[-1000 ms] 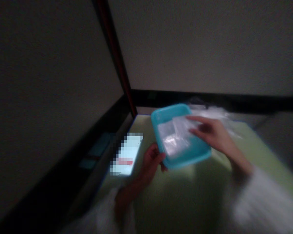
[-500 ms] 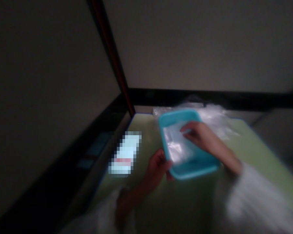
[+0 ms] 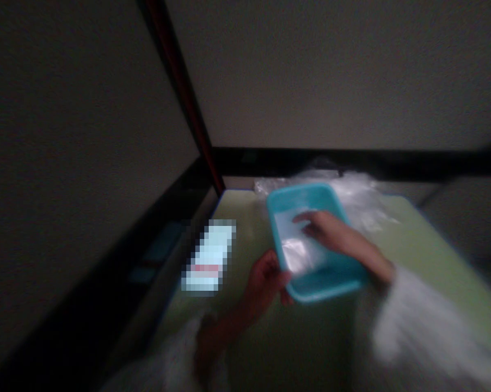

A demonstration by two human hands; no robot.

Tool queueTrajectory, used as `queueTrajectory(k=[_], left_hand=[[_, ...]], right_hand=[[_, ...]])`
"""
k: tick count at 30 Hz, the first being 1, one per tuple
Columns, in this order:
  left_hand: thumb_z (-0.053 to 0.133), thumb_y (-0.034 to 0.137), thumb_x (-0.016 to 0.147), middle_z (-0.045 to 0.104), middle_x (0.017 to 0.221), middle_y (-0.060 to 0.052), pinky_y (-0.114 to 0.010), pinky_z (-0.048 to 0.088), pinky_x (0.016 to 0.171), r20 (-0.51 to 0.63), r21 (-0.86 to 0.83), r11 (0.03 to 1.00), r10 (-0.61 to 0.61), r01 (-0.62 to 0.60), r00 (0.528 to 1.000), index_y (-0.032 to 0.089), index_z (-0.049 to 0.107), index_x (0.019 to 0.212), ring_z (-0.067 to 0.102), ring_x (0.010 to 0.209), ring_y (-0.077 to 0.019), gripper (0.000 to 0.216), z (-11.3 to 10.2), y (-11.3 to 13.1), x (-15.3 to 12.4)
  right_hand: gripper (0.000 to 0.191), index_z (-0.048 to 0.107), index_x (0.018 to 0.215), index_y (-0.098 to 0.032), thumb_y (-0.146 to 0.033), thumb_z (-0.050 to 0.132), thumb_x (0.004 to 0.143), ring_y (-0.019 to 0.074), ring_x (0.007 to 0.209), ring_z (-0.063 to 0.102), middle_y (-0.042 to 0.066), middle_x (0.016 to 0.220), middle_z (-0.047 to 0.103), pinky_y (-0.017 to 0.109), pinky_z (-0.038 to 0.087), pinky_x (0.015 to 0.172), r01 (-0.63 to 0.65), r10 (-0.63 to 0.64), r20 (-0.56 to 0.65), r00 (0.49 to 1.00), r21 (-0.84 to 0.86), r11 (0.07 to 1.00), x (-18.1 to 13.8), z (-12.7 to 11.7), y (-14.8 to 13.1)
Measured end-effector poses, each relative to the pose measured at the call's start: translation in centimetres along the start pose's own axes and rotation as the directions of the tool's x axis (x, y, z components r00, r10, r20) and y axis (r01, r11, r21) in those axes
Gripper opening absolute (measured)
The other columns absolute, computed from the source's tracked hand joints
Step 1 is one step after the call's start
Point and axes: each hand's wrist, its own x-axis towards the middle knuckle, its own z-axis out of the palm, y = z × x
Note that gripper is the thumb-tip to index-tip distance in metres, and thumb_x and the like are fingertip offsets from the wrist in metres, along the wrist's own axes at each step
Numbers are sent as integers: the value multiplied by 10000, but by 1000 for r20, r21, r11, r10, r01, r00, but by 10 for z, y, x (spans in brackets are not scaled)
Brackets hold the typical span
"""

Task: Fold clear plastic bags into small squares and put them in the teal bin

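Note:
A turquoise plastic tray (image 3: 329, 280) is tilted toward me, its lower left corner gripped at the rim by my left hand (image 3: 268, 279), thumb over the edge. Inside it lies a clear, shiny plastic bag (image 3: 299, 255) against the left part of the bottom; blur hides whether anything is in the bag. My right hand (image 3: 329, 233) reaches over the tray's right wall with the index finger stretched out over the upper part of the bag and the other fingers apart from it. Whether the fingertip touches the plastic cannot be made out.
Crumpled clear plastic (image 3: 363, 198) is heaped behind the tray at the table's far edge. A lit, pixelated screen (image 3: 210, 258) lies on the left of the yellow-green table (image 3: 417, 245). Walls with a dark lower band (image 3: 392, 163) stand behind and to the left.
My right hand has shifted slightly left and down over the bag, its index finger now straighter. My left hand and the tray have hardly moved.

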Motion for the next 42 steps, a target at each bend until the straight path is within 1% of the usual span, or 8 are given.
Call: queueTrajectory(k=[6, 11, 15, 22, 30, 34, 38, 42], left_hand=[[726, 380, 708, 584, 505, 53, -123, 401, 339, -2, -6, 1000, 6, -6, 1000, 162, 464, 727, 534, 354, -62, 341, 0, 1, 0], [731, 391, 699, 582, 508, 51, -125, 396, 331, -15, -1, 1000, 0, 0, 1000, 165, 458, 713, 539, 351, -67, 355, 0, 1, 0], [740, 401, 683, 581, 493, 49, -127, 396, 335, -32, 11, 1000, -13, 13, 999, 165, 466, 709, 533, 351, -67, 363, 1, 4, 0], [745, 428, 662, 577, 484, 49, -139, 394, 334, -48, 30, 999, -27, 28, 999, 169, 462, 703, 529, 346, -74, 386, 1, 5, 0], [746, 414, 663, 571, 487, 53, -139, 388, 329, -49, 37, 999, -19, 21, 999, 170, 457, 697, 524, 342, -71, 380, 0, 6, 1], [749, 416, 658, 570, 478, 54, -139, 385, 322, -54, 28, 999, -14, 16, 998, 172, 455, 692, 515, 335, -70, 383, 1, 6, 2], [749, 397, 669, 574, 476, 56, -131, 385, 325, -43, 6, 1000, -7, 7, 999, 171, 457, 693, 512, 334, -63, 371, 2, 7, 2], [751, 389, 676, 577, 472, 54, -130, 390, 330, -36, -5, 1000, -18, 17, 999, 172, 457, 702, 518, 338, -65, 366, 0, 5, 2]], right_hand=[[397, 556, 1202, -150, -71, 448, 828, 199, 864, 641, 106, 1115, 644, 357, 504, 826, -24, 26, 46, 999, -47, 999, -3, -5, -6], [463, 525, 1263, -145, -80, 495, 806, 263, 929, 636, 144, 1054, 643, 406, 491, 833, -101, 112, 65, 992, -150, 983, 2, -7, -10], [431, 555, 1201, -134, -71, 517, 776, 295, 929, 633, 167, 1025, 627, 413, 484, 820, -137, 157, 54, 986, -272, 952, 6, -5, -10], [373, 493, 1170, -157, -77, 462, 806, 265, 932, 635, 115, 986, 666, 377, 493, 802, -69, 69, -10, 998, -191, 979, 0, 1, -7], [349, 600, 1080, -128, -19, 439, 791, 239, 925, 631, 153, 1090, 587, 363, 482, 850, -52, 84, 102, 991, -285, 957, 5, 3, 0], [355, 633, 1071, -119, -10, 450, 787, 269, 1030, 576, 187, 1213, 495, 401, 466, 894, -32, 70, 82, 994, -395, 918, 5, 5, -3], [332, 638, 1078, -122, -48, 450, 814, 326, 1096, 498, 198, 1202, 495, 482, 448, 900, 21, 32, 107, 994, -465, 885, 3, 6, -8], [397, 574, 1174, -112, -35, 435, 811, 315, 1136, 485, 198, 1256, 498, 475, 449, 912, 74, 10, 197, 980, -417, 906, 2, 7, -10]])
